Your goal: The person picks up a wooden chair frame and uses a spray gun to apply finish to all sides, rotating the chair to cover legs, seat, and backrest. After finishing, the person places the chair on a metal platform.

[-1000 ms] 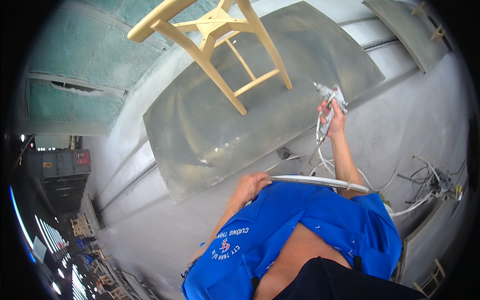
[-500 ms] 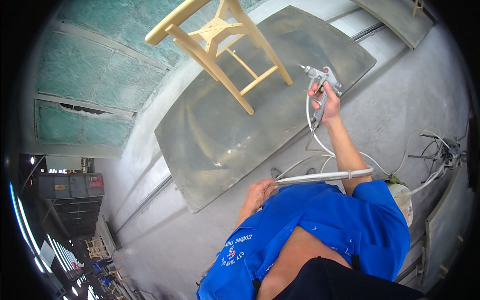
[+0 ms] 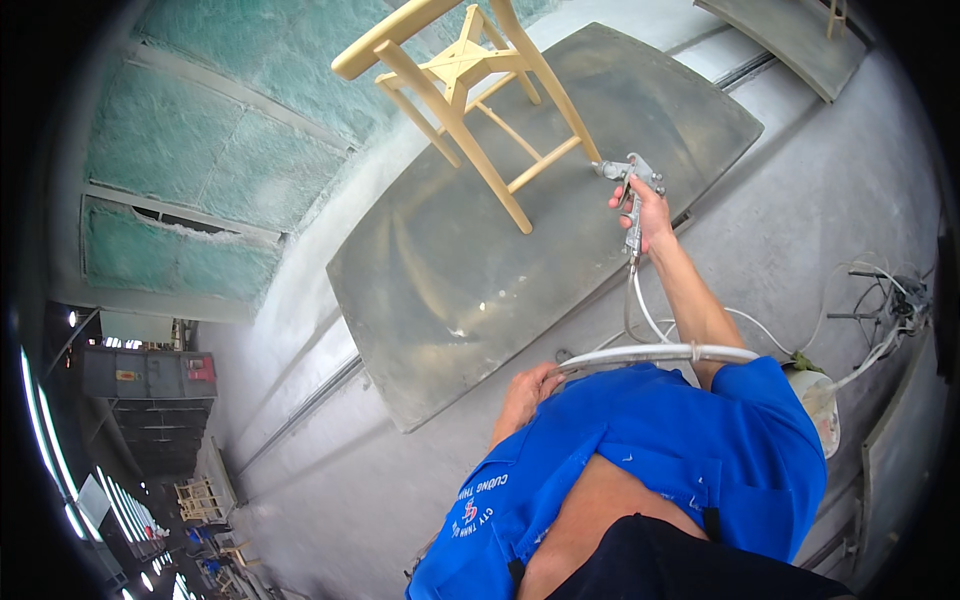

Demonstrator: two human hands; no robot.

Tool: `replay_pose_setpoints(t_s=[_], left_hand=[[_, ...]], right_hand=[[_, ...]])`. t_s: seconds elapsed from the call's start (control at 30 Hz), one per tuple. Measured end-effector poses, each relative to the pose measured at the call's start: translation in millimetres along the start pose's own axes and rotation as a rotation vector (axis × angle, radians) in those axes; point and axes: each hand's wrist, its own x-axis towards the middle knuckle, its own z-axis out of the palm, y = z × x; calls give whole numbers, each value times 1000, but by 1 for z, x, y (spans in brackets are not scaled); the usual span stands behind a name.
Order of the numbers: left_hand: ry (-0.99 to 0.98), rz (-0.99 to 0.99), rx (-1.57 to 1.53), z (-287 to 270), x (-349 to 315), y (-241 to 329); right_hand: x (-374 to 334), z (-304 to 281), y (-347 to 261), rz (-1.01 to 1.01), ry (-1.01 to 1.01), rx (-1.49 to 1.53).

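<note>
My right hand point(image 3: 645, 212) is closed round the handle of a silver spray gun point(image 3: 632, 178), its nozzle pointing left at the lower leg of a wooden chair frame point(image 3: 470, 66). The pale, seatless frame stands with crossed braces and rungs showing, and its top rail is partly cut off by the view's edge. Under it lies a worn dark grey board point(image 3: 430, 310). My left hand point(image 3: 523, 400) grips the white hose point(image 3: 640, 354) in front of my waist. From the gun's handle, thinner hoses run down.
Green filter panels point(image 3: 180, 150) line the wall at upper left. On the right, tangled hoses point(image 3: 900, 305) hang beside a white container point(image 3: 815, 405). Another grey board point(image 3: 800, 40) lies at upper right. Wooden frames point(image 3: 200, 498) and a grey cabinet point(image 3: 150, 373) stand at far left.
My right hand has lowered slightly and tilted the spray gun, its nozzle now level beside the chair leg. The chair appears shifted right and down with the view; my left hand keeps the hose.
</note>
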Motion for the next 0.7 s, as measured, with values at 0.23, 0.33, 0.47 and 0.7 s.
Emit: replay_pose_setpoints(t_s=[0.23, 0.33, 0.47, 0.7], left_hand=[[45, -75, -30, -1, -14, -5], [111, -88, -55, -1, -23, 0], [159, -92, -107, -2, -41, 4], [174, -205, 35, -34, -68, -14]], right_hand=[[7, 25, -16, -187, -636, 608], [16, 19, -3, -135, -516, 475], [26, -5, 61, 8, -169, 199], [55, -56, 179, 216, 183, -19]])
